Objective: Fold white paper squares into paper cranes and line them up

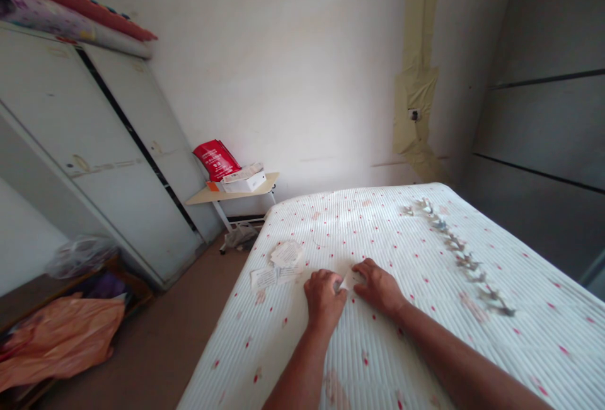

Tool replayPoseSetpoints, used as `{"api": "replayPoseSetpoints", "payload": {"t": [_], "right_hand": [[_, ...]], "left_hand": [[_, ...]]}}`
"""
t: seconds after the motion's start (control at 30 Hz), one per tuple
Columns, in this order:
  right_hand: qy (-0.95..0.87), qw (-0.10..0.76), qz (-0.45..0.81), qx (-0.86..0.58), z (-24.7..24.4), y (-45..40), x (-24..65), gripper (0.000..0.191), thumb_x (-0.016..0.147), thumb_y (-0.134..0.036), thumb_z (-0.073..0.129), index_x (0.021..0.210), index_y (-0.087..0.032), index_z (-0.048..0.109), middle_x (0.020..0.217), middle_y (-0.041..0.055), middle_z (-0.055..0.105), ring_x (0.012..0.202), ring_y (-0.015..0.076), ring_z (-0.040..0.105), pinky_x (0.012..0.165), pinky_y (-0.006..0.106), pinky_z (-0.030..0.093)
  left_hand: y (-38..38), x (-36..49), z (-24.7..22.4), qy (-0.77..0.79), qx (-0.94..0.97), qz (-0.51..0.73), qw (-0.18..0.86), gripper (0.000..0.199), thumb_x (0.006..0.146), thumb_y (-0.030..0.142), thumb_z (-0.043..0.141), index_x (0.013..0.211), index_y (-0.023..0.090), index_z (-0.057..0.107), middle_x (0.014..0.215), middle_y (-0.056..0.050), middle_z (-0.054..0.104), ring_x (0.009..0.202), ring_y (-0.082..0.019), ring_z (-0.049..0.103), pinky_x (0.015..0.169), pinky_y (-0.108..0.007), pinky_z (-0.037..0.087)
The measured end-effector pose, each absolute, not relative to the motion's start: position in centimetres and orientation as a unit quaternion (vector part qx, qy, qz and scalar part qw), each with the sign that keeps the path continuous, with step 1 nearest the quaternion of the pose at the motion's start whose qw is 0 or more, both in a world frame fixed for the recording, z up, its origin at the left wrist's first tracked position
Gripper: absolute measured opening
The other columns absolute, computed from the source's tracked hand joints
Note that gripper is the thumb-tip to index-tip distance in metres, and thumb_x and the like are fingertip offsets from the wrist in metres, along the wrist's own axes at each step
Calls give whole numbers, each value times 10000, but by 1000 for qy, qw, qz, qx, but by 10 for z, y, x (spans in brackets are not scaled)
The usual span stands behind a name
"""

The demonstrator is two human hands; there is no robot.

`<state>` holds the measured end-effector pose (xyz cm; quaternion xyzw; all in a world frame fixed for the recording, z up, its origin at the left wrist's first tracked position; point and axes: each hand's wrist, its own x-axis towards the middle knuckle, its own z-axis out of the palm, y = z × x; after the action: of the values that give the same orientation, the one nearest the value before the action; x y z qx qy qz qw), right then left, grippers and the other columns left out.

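Both hands meet over a small piece of folded paper (348,279) low above the white, red-dotted bed cover (340,227). My left hand (324,296) pinches its left edge between thumb and fingers. From the other side, my right hand (378,285) has its fingers closed on the right part, hiding some of it. Left of the hands lie several loose printed paper sheets (263,278), with a small stack of printed paper (286,252) beside them. A long row of small folded paper figures (467,263) runs along the right side of the bed.
A small table (203,196) beyond the bed bears a red bag (217,159) and a white box (246,182). Grey cabinets (113,126) stand at the left, with rolled mats on top. An orange plastic bag (61,337) lies at lower left. A dark panelled surface (543,126) rises at right.
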<state>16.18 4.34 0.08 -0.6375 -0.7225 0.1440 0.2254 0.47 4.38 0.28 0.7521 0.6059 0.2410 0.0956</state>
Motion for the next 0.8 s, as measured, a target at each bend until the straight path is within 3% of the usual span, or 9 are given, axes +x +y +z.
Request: {"api": "replayPoseSetpoints", "payload": {"t": [0.17, 0.43, 0.6, 0.7, 0.8], "right_hand": [[-719, 241, 146, -635, 1, 41, 162, 339, 704, -168, 510, 1037, -206, 555, 1068, 31, 555, 869, 138, 582, 706, 212, 393], [-721, 244, 143, -633, 2, 39, 162, 359, 705, -147, 496, 1052, -231, 529, 1109, 29, 559, 954, 156, 571, 742, 213, 398], [-772, 243, 75, -582, 6, 34, 157, 390, 714, -102, 479, 1082, -215, 540, 1089, 40, 561, 916, 152, 563, 754, 221, 396], [-801, 219, 21, -557, 9, 31, 152, 224, 780, -116, 438, 911, -203, 599, 948, 36, 583, 778, 139, 554, 684, 222, 385], [-798, 218, 3, -562, 9, 31, 152, 226, 825, -114, 378, 746, -179, 579, 814, 36, 574, 694, 130, 529, 623, 217, 364]], "left_hand": [[44, 5, 5, 598, 756, 241, 112, 160, 687, 169, 605, 827, 244, 625, 952, 5, 610, 985, -176, 494, 866, -282, 324], [43, 5, 5, 580, 772, 233, 110, 116, 697, 163, 586, 775, 241, 622, 875, 15, 627, 929, -162, 521, 845, -276, 325], [44, 5, 2, 558, 787, 247, 90, 62, 708, 174, 586, 707, 226, 620, 807, 9, 622, 870, -160, 524, 802, -286, 325], [43, 6, 2, 555, 788, 256, 74, 55, 715, 180, 591, 680, 219, 607, 780, 3, 608, 859, -165, 519, 805, -301, 325], [40, 7, 4, 552, 787, 269, 59, 58, 715, 183, 601, 672, 221, 598, 823, -6, 594, 907, -176, 502, 836, -312, 324]]}}
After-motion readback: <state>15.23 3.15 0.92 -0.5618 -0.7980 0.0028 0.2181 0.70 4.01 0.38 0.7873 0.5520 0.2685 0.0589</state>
